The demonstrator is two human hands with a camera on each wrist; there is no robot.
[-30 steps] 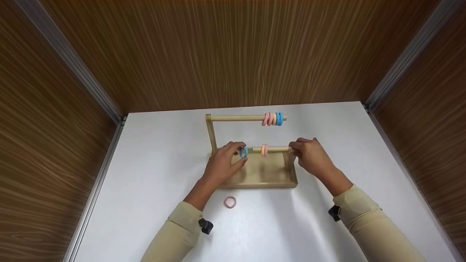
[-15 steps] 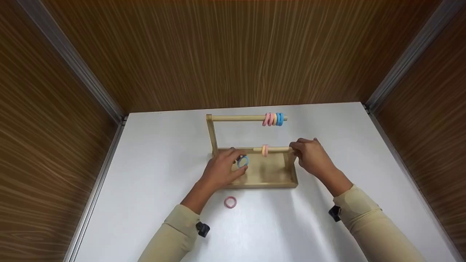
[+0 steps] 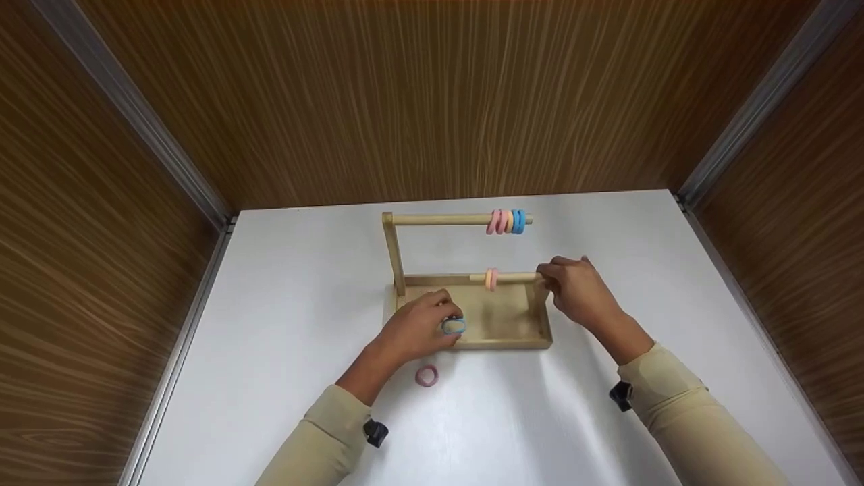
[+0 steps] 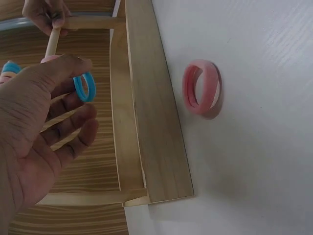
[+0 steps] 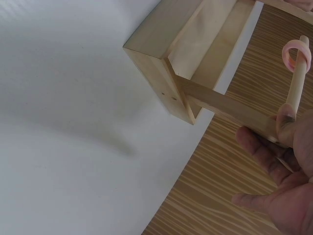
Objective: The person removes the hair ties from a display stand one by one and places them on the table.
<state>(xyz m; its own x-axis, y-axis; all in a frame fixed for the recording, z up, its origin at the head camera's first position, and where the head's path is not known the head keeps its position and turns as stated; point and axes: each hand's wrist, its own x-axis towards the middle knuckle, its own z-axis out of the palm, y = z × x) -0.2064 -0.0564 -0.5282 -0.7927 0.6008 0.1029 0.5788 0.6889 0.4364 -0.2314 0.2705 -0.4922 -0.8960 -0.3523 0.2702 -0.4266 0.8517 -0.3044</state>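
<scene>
Low over the front of the wooden stand's tray base (image 3: 503, 344), my left hand (image 3: 420, 329) pinches a blue hair tie (image 4: 91, 87) between thumb and fingers; in the left wrist view the other fingers are loosely bent. My right hand (image 3: 579, 289) grips the top of the stand's right post (image 5: 239, 111), where the lower rod (image 3: 520, 277) joins it. An orange hair tie (image 3: 488, 279) and a pink hair tie (image 3: 495, 279) hang side by side on that rod, whose left end is free. Another pink hair tie (image 4: 211, 88) lies on the table in front of the tray.
Several pink, orange and blue hair ties (image 3: 501, 221) hang near the free right end of the upper rod (image 3: 439, 219). A left post (image 3: 393, 253) carries this rod. Wood-grain panels (image 3: 432, 101) enclose the white table (image 3: 290, 324) at the back and sides.
My left hand has drawn the blue hair tie away from the lower rod's free end, down and towards the tray's front. My right hand has stayed at the right post.
</scene>
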